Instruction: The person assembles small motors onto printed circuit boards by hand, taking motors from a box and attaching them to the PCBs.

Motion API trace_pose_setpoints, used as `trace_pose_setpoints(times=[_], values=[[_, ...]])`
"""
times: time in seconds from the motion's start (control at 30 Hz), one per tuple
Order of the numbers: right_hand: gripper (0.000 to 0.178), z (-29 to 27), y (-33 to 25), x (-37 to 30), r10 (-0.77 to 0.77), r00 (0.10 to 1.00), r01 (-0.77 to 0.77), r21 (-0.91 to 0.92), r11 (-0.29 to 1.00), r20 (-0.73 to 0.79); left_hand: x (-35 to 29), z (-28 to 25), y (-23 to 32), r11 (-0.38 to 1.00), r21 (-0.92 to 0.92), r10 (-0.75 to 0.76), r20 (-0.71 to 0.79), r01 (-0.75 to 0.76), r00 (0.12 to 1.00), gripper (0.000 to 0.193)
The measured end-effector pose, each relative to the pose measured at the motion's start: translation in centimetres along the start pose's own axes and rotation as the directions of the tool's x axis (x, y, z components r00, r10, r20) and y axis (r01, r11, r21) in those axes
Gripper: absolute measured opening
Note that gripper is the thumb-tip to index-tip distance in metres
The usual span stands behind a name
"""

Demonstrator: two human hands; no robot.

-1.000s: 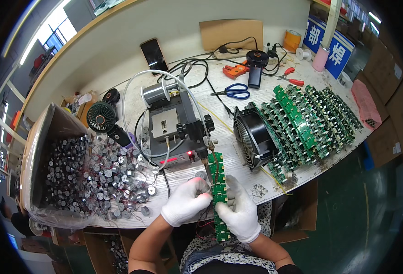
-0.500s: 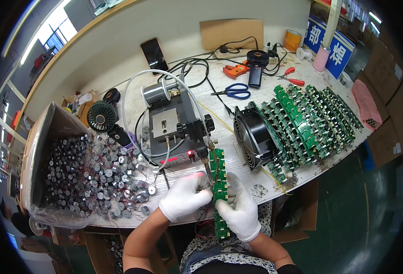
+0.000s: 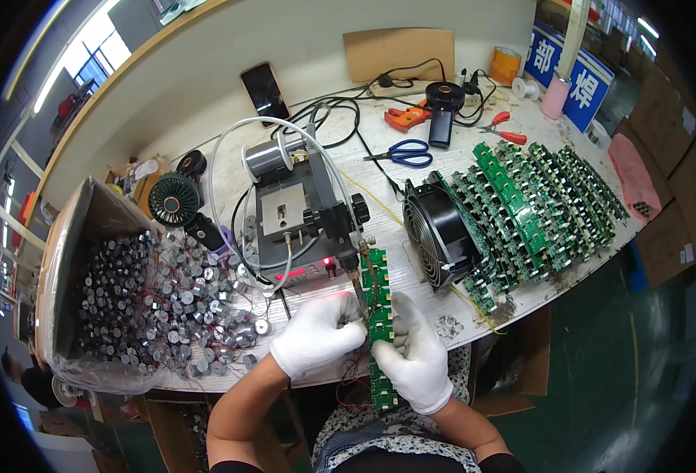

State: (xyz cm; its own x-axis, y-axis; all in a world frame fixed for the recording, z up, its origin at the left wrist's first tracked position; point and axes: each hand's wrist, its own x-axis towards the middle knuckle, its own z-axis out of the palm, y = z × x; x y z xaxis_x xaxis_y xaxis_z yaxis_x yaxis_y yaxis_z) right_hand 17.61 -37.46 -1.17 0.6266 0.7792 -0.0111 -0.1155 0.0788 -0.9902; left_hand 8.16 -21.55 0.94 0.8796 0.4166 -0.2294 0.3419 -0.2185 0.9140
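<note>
A long green circuit board strip reaches from under the soldering machine toward my body. My right hand, in a white glove, is closed on the strip's right edge, thumb on top. At its left edge my left hand, gloved too, has its fingers pinched together close to the soldering iron. Whatever lies between those fingertips is too small to make out. Thin red wires hang beside the strip below that hand. The soldering station stands behind, carrying a solder wire spool.
Small round motors with wires spill from a plastic-lined box at left. To the right stand a black fan and rows of green boards. Blue-handled scissors, red-handled pliers and a phone lie farther back.
The board strip has shifted very slightly away from me. My left hand has moved a touch to the left, still pinched; my right hand keeps its hold on the strip.
</note>
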Motion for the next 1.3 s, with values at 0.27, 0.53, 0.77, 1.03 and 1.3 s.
trace_pose_setpoints(times=[0.27,0.53,0.77,1.03,1.3], values=[[0.068,0.3,-0.2,-0.1,-0.022,0.999,0.021,-0.036,0.999,-0.025,0.0,-0.5,1.4,0.993,0.119,-0.013,0.004,0.013,1.000,0.025],[0.068,0.1,0.7,-0.2,0.014,1.000,-0.014,0.002,1.000,-0.024,0.3,-0.6,2.3,0.979,0.162,-0.138,0.108,0.120,0.984,0.029],[0.069,-0.3,1.2,-0.5,0.036,0.999,-0.036,-0.057,0.998,-0.007,0.1,0.1,0.1,0.990,0.129,-0.067,0.089,0.055,0.994,0.031],[0.066,-1.1,0.4,-0.6,0.141,0.988,-0.149,0.138,0.979,0.066,-0.7,1.2,0.1,0.891,-0.378,-0.180,0.213,0.250,0.960,0.014],[0.067,-1.2,0.2,-0.7,0.172,0.977,-0.197,0.234,0.952,0.123,-1.9,1.8,-0.8,0.841,-0.478,-0.202,0.157,0.253,0.967,0.011]])
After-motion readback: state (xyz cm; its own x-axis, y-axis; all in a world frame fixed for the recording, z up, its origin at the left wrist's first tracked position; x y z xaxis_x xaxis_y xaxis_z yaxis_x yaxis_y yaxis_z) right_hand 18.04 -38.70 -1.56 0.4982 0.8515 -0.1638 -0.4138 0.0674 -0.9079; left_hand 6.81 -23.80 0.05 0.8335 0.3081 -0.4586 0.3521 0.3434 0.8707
